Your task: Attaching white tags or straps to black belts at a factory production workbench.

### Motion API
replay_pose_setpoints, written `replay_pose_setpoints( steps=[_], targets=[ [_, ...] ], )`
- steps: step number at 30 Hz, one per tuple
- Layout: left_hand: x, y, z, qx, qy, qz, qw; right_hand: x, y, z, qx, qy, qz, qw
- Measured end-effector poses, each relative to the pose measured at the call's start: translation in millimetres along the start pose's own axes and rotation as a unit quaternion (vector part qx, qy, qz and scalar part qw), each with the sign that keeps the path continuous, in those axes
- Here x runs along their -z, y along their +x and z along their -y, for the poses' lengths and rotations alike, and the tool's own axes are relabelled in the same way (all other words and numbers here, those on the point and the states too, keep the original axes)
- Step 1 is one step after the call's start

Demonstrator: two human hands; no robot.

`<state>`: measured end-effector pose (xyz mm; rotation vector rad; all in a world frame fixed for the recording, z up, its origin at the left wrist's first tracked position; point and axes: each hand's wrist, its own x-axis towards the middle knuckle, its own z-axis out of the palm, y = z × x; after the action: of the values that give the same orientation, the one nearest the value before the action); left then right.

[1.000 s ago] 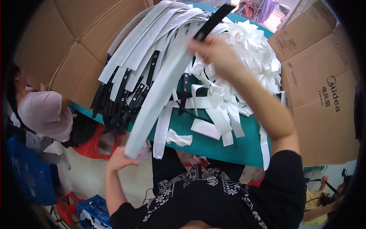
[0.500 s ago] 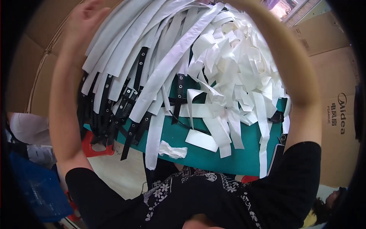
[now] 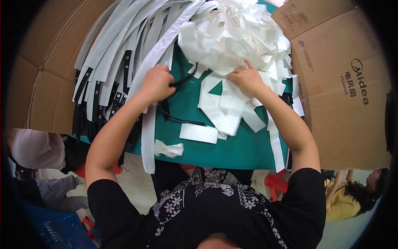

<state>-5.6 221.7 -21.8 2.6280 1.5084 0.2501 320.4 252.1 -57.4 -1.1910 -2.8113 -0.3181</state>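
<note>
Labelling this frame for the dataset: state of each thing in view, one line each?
left hand: closed on a black strap, on the table
right hand: fingers spread, pressed on the white strips
black strap: held at one end, rest trailing on the table
white strip pile: loose, tangled heap
wrapped straps: laid side by side, ends hanging off the edge
green table: partly covered
cardboard box: flaps open

Before us lies the green-topped work table (image 3: 232,151). On its left half we see a fanned stack of long white-sleeved black straps (image 3: 120,54) hanging over the left edge; on its far right half sits a heap of loose white paper strips (image 3: 232,33). Our left hand (image 3: 156,83) rests between them on a thin black strap (image 3: 182,81), our right hand (image 3: 246,79) on the heap's near edge. A crumpled white paper scrap (image 3: 168,148) lies at the table's near edge. A brown cardboard box (image 3: 344,83) stands right of the table, flattened brown cardboard (image 3: 37,83) left.
</note>
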Motion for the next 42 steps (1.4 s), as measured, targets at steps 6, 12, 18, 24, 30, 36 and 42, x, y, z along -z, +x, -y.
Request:
replay_pose_setpoints(
  steps=[6, 12, 18, 24, 30, 36, 42],
  targets=[
    [62.7, 59.3, -12.2, 0.157, -0.340, 0.012, 0.927, 60.9, 33.6, 48.5, -0.110, 0.381, -0.081, 0.915],
    [123.2, 110.3, -85.9, 0.101, -0.485, -0.180, 0.850, 85.5, 90.3, 69.4, -0.181, 0.627, -0.101, 0.751],
    [25.5, -46.1, -96.3, -0.226, -0.063, -0.028, 0.972, 101.9, 24.2, -39.1, -0.320, 0.705, -0.306, 0.554],
    [-36.7, -176.6, -61.9, -0.137, -0.059, -0.012, 0.989, 72.5, -27.3, -75.5, -0.438, 0.680, -0.345, 0.476],
    [-36.8, -172.9, -75.4, -0.175, -0.027, -0.103, 0.979, 5.8, -64.9, -82.5, -0.573, 0.628, -0.298, 0.434],
    [-49.9, -181.5, -75.5, -0.111, -0.081, -0.096, 0.986, 28.1, -44.4, -27.9, -0.400, 0.214, -0.451, 0.769],
    [-19.9, -145.5, -78.5, -0.019, -0.152, -0.087, 0.984, 21.0, 33.7, 64.2, -0.091, 0.228, -0.149, 0.958]
  ],
)
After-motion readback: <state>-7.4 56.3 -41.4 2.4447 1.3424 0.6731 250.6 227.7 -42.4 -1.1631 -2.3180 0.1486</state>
